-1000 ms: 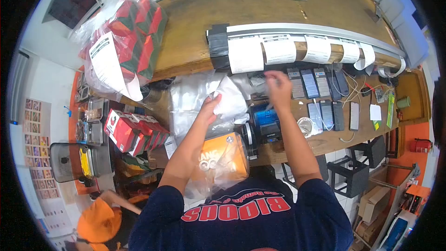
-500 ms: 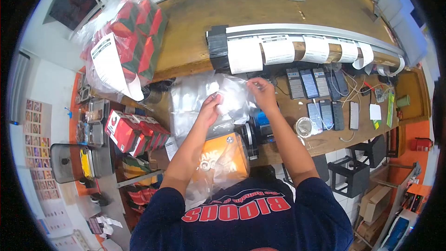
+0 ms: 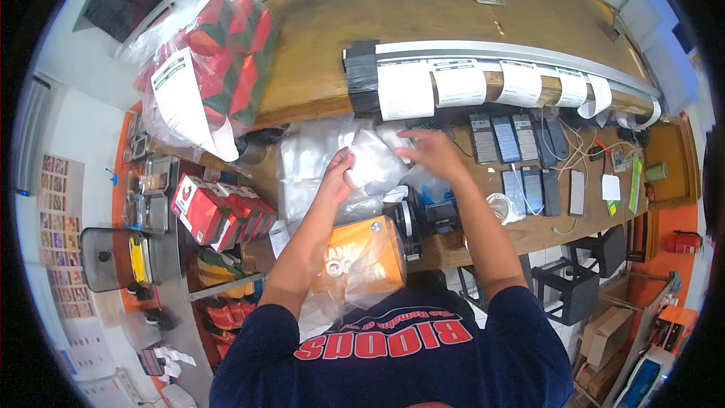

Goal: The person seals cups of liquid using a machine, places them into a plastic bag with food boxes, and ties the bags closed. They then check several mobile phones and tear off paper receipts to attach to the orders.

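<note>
My left hand (image 3: 337,175) pinches the near edge of a crumpled, whitish clear plastic bag (image 3: 371,165). My right hand (image 3: 434,153) is at the bag's far right side, its thumb and fingertips closed on the plastic. Under and to the left of my hands lies a flat stack of clear plastic bags (image 3: 300,174). Close to my body is an orange box (image 3: 362,253) with clear plastic partly over it. Right of that box stand a tape roll (image 3: 408,230) and a dark device with blue on top (image 3: 438,208).
Several phones (image 3: 507,138) with cables lie on the table to the right. Printed paper slips (image 3: 461,81) hang from a rail ahead. A bagged bundle of red boxes (image 3: 219,60) stands at the far left, with more red boxes (image 3: 211,211) nearer. A clear tape roll (image 3: 498,208) lies right.
The plastic bag between my hands has been gathered into a more folded, whiter shape. My right hand has shifted slightly toward my body, and the view has moved a little.
</note>
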`<state>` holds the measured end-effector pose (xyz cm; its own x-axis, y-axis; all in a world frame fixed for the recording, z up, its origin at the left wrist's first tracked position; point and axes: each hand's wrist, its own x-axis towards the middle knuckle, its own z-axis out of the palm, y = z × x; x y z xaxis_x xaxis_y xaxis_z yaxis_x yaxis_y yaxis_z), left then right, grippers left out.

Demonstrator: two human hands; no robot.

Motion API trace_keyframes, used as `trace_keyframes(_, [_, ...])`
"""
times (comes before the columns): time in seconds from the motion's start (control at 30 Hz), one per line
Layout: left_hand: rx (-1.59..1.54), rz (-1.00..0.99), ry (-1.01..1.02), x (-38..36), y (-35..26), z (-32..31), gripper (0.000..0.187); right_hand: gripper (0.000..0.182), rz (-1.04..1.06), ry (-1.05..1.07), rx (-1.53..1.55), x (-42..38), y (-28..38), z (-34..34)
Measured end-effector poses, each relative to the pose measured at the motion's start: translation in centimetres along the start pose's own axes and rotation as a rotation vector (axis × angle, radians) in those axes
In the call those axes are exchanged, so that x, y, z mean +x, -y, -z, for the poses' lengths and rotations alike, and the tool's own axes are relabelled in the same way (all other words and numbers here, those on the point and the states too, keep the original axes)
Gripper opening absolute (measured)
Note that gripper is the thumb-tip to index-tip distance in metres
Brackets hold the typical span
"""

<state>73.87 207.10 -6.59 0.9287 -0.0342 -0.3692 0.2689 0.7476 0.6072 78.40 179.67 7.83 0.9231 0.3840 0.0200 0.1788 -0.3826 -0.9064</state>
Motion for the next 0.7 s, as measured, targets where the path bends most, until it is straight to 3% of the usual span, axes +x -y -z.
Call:
trace_keyframes(0.07, [-0.012,0.008,0.076,-0.8,-0.7,-1.6,0.025,0.031,-0.025,0.004,0.059,0.8,-3.0,-3.2])
trace_keyframes(0.23, [0.005,-0.008,0.048,-0.2,-0.9,-1.3,0.028,0.022,-0.13,-0.076,0.177,1.2,-2.5,-4.1])
trace_keyframes(0.33, [0.036,-0.016,0.04,0.1,-0.4,-0.4,0.03,0.017,-0.022,-0.221,0.342,1.7,-3.6,-4.6])
trace_keyframes(0.4, [0.048,-0.012,0.014,0.4,-0.2,0.2,0.032,0.017,-0.062,-0.455,0.524,2.0,-3.1,-4.1])
trace_keyframes(0.43, [0.043,-0.013,0.006,0.4,-0.1,0.7,0.033,0.017,-0.062,-0.452,0.522,2.0,-2.7,-3.4])
trace_keyframes(0.5, [0.035,-0.016,-0.003,0.3,-0.2,1.4,0.033,0.011,-0.003,-0.687,0.528,1.8,-2.7,-0.9])
trace_keyframes(0.63, [0.008,-0.029,-0.046,-0.1,-0.6,1.4,0.033,0.005,0.006,-0.624,0.745,1.9,-4.9,1.4])
trace_keyframes(0.7, [-0.022,-0.034,-0.034,-0.2,-0.8,0.8,0.033,0.012,0.015,-0.315,0.271,1.4,-4.0,0.7])
